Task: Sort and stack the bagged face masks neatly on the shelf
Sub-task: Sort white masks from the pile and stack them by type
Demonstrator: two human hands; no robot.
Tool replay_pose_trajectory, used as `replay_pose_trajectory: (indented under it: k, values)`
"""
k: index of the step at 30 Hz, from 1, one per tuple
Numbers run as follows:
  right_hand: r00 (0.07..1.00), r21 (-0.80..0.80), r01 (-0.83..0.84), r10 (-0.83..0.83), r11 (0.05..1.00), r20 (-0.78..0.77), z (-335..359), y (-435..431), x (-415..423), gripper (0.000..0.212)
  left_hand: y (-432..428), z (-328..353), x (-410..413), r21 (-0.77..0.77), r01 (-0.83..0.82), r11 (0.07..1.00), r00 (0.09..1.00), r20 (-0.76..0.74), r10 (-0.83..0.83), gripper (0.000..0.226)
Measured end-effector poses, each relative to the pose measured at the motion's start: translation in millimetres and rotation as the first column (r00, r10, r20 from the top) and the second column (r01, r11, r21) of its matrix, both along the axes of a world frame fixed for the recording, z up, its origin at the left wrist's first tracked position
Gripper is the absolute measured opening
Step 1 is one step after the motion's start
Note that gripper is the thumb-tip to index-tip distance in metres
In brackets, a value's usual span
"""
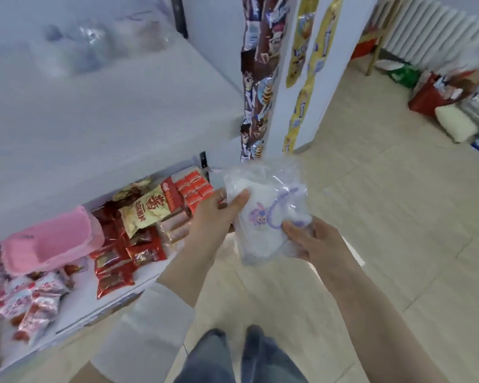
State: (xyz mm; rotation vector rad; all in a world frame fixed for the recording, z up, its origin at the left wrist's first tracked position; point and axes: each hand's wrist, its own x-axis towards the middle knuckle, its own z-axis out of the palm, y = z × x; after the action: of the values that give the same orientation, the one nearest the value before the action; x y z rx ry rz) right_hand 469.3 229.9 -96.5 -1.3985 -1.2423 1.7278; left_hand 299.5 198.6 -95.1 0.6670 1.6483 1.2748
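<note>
Mask bag: a clear plastic bag (268, 214) of white face masks with a purple cartoon print, held in the air in front of the shelf (122, 111).
Left hand: the left hand (219, 211) grips the bag's left edge, thumb on its front.
Right hand: the right hand (313, 239) pinches its lower right corner.
Upper shelf: blurred clear bags (94, 45) at the back.
Lower shelf: red snack packets (116, 261) and a pink cloth (50, 239).

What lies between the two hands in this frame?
In the head view, only the clear bag of face masks spans that gap: the left hand grips its left edge, the right hand its lower right corner.
</note>
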Motion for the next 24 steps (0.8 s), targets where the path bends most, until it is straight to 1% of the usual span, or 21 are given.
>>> replay_pose_trajectory:
  k: [3,6,7,10,14,16,19,20,22,24]
  values:
    - [0.986,0.062,-0.164,0.165,0.984,-0.003,16,13,-32,0.018,-17,16,-26,0.016,-0.143,0.99,0.988,-0.062,0.144,0.027]
    - [0.953,0.123,-0.299,0.303,0.946,-0.014,31,17,-73,0.009,-42,38,-55,0.072,-0.293,0.953,0.954,-0.043,0.297,0.032]
    - [0.937,0.142,-0.346,0.35,0.928,-0.008,37,17,-90,0.008,-52,45,-66,0.08,-0.325,0.942,0.943,-0.055,0.33,0.035]
    - [0.884,0.187,-0.462,0.467,0.867,0.019,54,15,-141,0.019,-78,64,-100,0.13,-0.402,0.906,0.905,-0.096,0.415,0.039]
    - [0.844,0.23,-0.521,0.537,0.822,-0.011,76,6,-213,0.007,-97,81,-146,0.191,-0.454,0.87,0.868,-0.125,0.48,0.029]
    - [0.838,0.235,-0.529,0.546,0.815,-0.009,82,1,-249,0.011,-101,83,-175,0.203,-0.505,0.839,0.836,-0.128,0.534,0.033]
    - [0.845,0.221,-0.52,0.535,0.825,-0.009,85,-6,-305,0.016,-101,87,-230,0.212,-0.548,0.809,0.808,-0.116,0.578,0.045]
    - [0.849,0.21,-0.515,0.528,0.831,-0.007,85,-7,-324,0.015,-98,87,-249,0.204,-0.549,0.81,0.808,-0.117,0.577,0.043]
    - [0.871,0.203,-0.479,0.491,0.854,-0.011,84,-7,-360,0.014,-91,86,-289,0.178,-0.542,0.821,0.812,-0.141,0.567,0.031]
    - [0.899,0.223,-0.428,0.438,0.876,0.007,83,-3,-394,0.016,-80,85,-323,0.159,-0.536,0.829,0.814,-0.164,0.557,0.024]
